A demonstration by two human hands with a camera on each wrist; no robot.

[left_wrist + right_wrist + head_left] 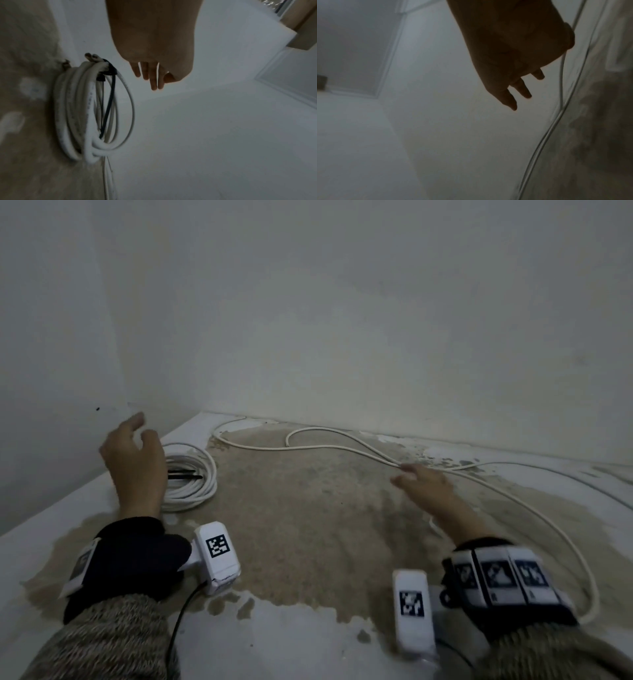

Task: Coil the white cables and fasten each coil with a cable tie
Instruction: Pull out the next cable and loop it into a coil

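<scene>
Wrist trackers (pixel 217 553) are seen nearest, at 6 o'clock. Left hand (pixel 137 460) is held above the coiled white cable (pixel 191 474) at 9 o'clock — fingers relaxed, nothing gripped. Coil is bound by a black cable tie (pixel 109 70). Right hand (pixel 428 491) is spread over the loose white cable (pixel 342 455) on the surface (pixel 308 525) at 3 o'clock — contact cannot be told.

Left hand (pixel 135 460): raised, back toward the camera, fingers (pixel 153 79) extended and slightly spread, holding nothing. Right hand (pixel 426 484): reaching forward, palm down, fingers (pixel 521 90) straight and loosely parted, holding nothing. Both forearms: extended forward from the bottom of the head view, in grey knit sleeves (pixel 113 642) with dark cuffs; each wrist carries a strapped camera unit with square coded markers.
</scene>
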